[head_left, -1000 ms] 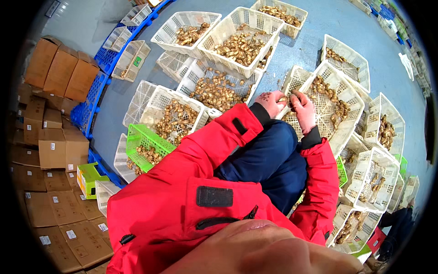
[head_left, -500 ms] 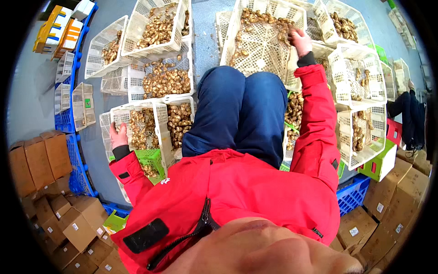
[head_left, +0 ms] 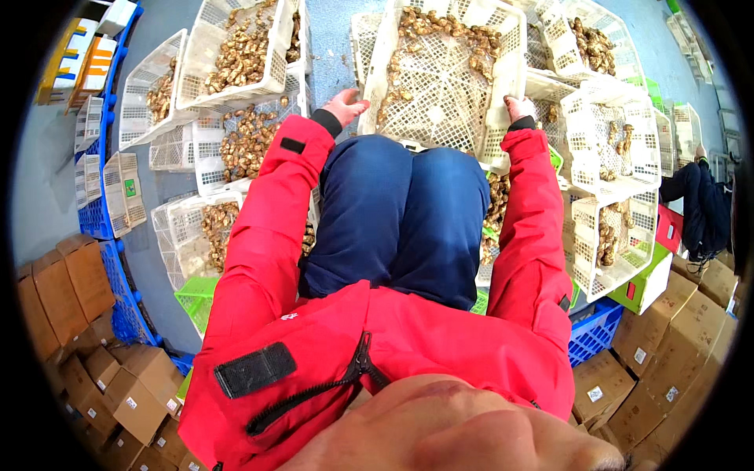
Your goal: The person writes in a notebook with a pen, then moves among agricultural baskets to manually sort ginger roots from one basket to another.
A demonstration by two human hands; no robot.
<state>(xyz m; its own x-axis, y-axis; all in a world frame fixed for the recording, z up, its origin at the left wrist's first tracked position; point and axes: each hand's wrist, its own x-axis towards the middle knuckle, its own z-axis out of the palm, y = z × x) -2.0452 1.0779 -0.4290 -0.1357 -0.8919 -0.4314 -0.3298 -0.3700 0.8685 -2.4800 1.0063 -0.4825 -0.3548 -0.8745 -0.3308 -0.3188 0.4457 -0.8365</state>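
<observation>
In front of my knees stands a white mesh crate (head_left: 440, 106), tilted toward me. Brown and cream mushrooms (head_left: 448, 25) lie along its far edge and sides. My left hand (head_left: 344, 108) is at the crate's near left edge, thumb and fingers apart, the thumb tip close to the rim. Over the right rim, my right hand (head_left: 519, 109) has its fingers closed on the crate, partly hidden by the cuff. Neither hand holds a mushroom that I can see.
Mushroom-filled crates (head_left: 236, 55) stand stacked on my left, and more crates (head_left: 611, 141) on my right. Cardboard boxes (head_left: 137, 400) are piled at the lower left, others (head_left: 667, 337) at the lower right. Another person's dark-clothed legs (head_left: 695, 196) show at the far right.
My left hand has swung from the left-side crates to the middle crate's left edge. My right hand has drawn back from the mushrooms onto the right rim. The view has shifted slightly.
</observation>
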